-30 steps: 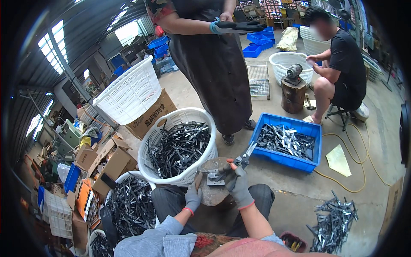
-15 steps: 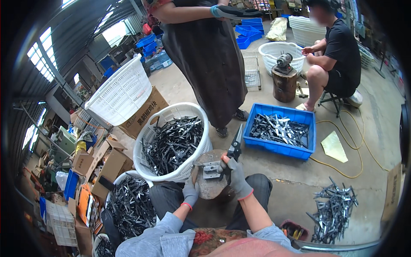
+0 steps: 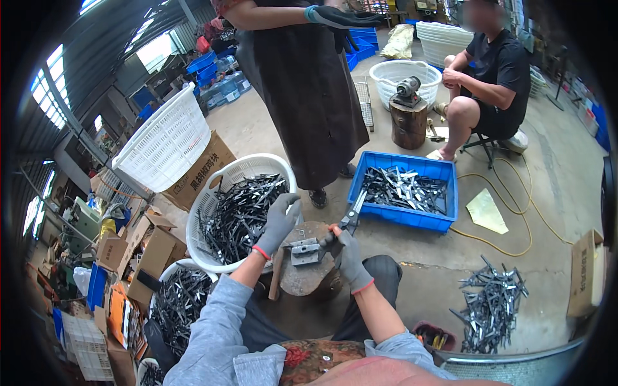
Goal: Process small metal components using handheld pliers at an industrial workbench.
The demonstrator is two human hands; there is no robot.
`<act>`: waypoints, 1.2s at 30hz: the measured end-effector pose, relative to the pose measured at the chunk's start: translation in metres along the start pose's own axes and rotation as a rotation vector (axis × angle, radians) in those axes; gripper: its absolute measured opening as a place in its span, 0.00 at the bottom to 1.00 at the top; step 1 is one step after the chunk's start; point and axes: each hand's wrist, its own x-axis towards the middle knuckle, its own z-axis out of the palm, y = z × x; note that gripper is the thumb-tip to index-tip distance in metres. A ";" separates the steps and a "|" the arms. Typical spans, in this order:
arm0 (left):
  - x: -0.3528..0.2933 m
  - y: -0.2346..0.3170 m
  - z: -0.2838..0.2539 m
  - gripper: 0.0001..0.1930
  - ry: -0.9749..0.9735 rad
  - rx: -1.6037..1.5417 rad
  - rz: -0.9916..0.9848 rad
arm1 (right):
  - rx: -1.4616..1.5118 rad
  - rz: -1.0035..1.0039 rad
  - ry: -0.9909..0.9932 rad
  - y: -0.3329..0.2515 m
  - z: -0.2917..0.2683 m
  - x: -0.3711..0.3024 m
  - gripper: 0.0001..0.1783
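My right hand (image 3: 353, 260), in a grey glove, is closed around the dark handles of a pair of scissors (image 3: 352, 213), blades pointing up and away. It is at the right side of a wooden stump (image 3: 302, 281). A small metal block (image 3: 304, 251) sits on top of the stump. My gloved left hand (image 3: 279, 222) is raised at the right rim of a white basket (image 3: 195, 226), fingers apart and apparently holding nothing. Dark scissor parts (image 3: 241, 215) fill that basket. A wooden handle (image 3: 277, 275) leans at the stump's left edge.
A blue bin (image 3: 402, 217) of scissor parts stands ahead right; a pile of them (image 3: 492, 305) lies on the floor. Another filled basket (image 3: 183, 299) is by my left leg. One person in an apron (image 3: 302, 96) stands ahead; another person (image 3: 496, 71) sits beyond a yellow cord (image 3: 531, 222).
My left hand has let go of the wooden handle and risen forward to the basket rim. My right hand keeps the scissors. The seated person's hands have drawn together, and the view has shifted slightly.
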 end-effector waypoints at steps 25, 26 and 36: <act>0.202 0.210 -0.003 0.32 -0.363 -0.672 -0.203 | 0.028 0.047 0.157 -0.008 -0.030 0.007 0.12; 0.181 0.200 -0.005 0.26 -0.247 -0.710 -0.157 | 0.062 0.028 0.153 -0.008 -0.032 0.008 0.12; 0.066 0.165 0.008 0.17 -0.408 -0.874 -0.118 | 0.053 -0.071 0.109 -0.008 -0.030 0.004 0.10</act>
